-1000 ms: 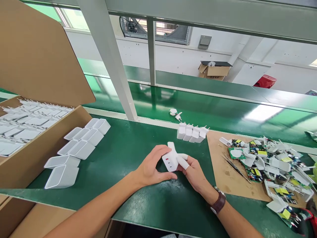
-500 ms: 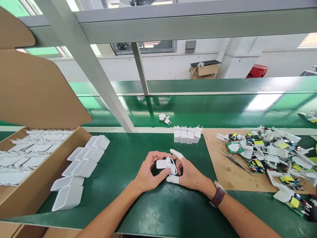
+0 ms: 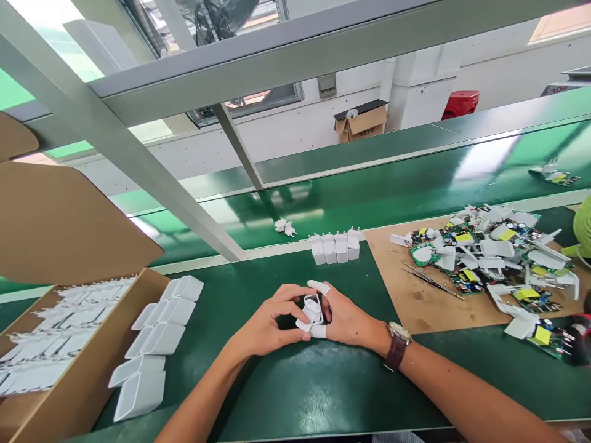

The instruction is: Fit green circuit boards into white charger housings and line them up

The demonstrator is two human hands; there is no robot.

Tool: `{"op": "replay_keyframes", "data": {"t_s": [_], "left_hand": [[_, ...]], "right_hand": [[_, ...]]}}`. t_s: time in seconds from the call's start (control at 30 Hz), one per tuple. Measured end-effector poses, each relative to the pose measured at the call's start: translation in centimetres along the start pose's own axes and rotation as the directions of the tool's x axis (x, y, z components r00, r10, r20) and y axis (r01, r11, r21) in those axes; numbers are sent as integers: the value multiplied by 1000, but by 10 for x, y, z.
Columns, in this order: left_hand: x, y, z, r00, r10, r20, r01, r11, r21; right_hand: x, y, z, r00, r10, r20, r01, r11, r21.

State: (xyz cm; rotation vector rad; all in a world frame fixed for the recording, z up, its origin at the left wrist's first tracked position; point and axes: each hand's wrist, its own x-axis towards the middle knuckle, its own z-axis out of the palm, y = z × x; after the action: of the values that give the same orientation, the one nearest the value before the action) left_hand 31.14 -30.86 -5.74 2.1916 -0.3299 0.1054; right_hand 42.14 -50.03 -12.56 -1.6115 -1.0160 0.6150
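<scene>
Over the middle of the green bench, my right hand [image 3: 348, 312] is closed round a small white plastic charger housing [image 3: 319, 301], its open end tipped toward my left hand. White finger cots cover the thumb and a finger of that hand. My left hand [image 3: 270, 320] pinches a white plastic cover piece [image 3: 306, 318] at the housing's mouth. Fingers partly hide where the two parts meet, so I cannot tell whether they are joined. Just beyond stand several assembled white plug chargers [image 3: 335, 248] in a row, prongs up.
Empty white housings [image 3: 162, 338] line the left side, beside a cardboard box [image 3: 122, 341] of white plug parts. At right, circuit boards with white covers [image 3: 484, 249] are heaped on brown cardboard [image 3: 392, 280], with tweezers [image 3: 431, 282] nearby. Two small white parts [image 3: 284, 227] lie beyond the ledge.
The cover piece, which stuck out leftward from the housing, is now angled down against its mouth. My left fingers have shifted onto it. The camera view has tilted.
</scene>
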Motion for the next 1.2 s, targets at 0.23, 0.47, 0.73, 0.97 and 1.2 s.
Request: {"op": "replay_keyframes", "data": {"t_s": [0.23, 0.47, 0.73, 0.97, 1.2], "left_hand": [[7, -1, 19, 984, -15, -177, 38, 991, 129], [-9, -2, 37, 977, 69, -202, 9, 933, 360], [20, -35, -8, 966, -40, -257, 140, 912, 386], [79, -76, -33, 930, -200, -308, 281, 927, 248], [107, -84, -74, 818, -258, -514, 419, 880, 225]], "right_hand": [[0, 5, -1, 998, -58, -15, 58, 998, -16], [0, 12, 2, 995, -98, -24, 99, 995, 10], [-6, 2, 3, 996, -75, -42, 71, 993, -93], [-8, 7, 6, 993, -121, -1, 118, 974, -193], [-9, 7, 8, 989, -145, 12, 143, 963, -230]]}}
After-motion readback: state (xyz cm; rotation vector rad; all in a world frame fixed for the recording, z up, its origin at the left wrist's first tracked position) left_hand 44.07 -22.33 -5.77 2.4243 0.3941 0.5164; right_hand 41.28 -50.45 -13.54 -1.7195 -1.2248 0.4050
